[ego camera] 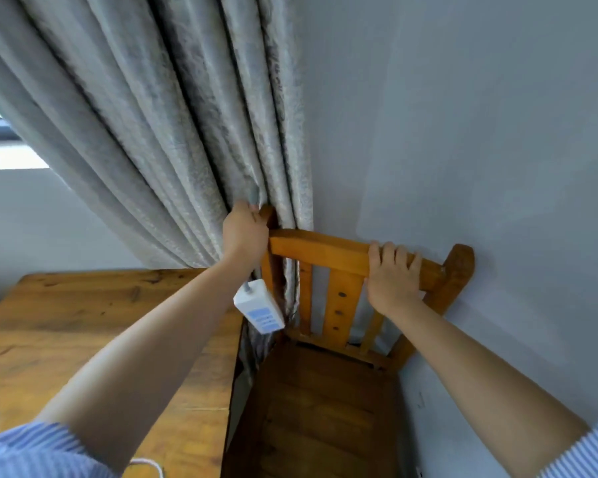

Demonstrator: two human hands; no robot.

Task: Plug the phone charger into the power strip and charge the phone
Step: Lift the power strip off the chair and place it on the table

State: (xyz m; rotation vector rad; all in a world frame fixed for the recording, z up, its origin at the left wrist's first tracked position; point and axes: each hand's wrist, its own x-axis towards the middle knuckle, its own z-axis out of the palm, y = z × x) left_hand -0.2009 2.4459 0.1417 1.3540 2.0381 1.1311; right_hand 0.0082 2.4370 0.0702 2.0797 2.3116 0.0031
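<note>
Power strip: white oblong plastic power strip (259, 311) with a pale blue label panel, hanging tilted below the left wrist, just beside the chair's left post, a grey cord leaving its top end; whether it touches the post cannot be told.
Left hand: left hand (245, 229) at 12 o'clock of the strip, fingers (252, 209) curled over the top of the chair's left post, closed on the wood, pressed against the curtain.
Right hand: right hand (390, 274) at 3 o'clock of the strip, fingers (396, 255) wrapped over the chair's top rail, closed on it.
Chair: orange-brown wooden slatted chair (339, 305), back against the wall, seat at 6 o'clock of the rail.
Bench: brown wooden bench (66, 312) at 9 o'clock of the chair, just beside it.
Curtain: grey patterned pleated curtain (152, 115) hanging behind the bench and the chair's left post.
Wall: pale grey wall (480, 132) at 3 o'clock.
Cable: thin white cable loop (151, 465) at the bench's near edge, by the striped blue sleeve (32, 453).
</note>
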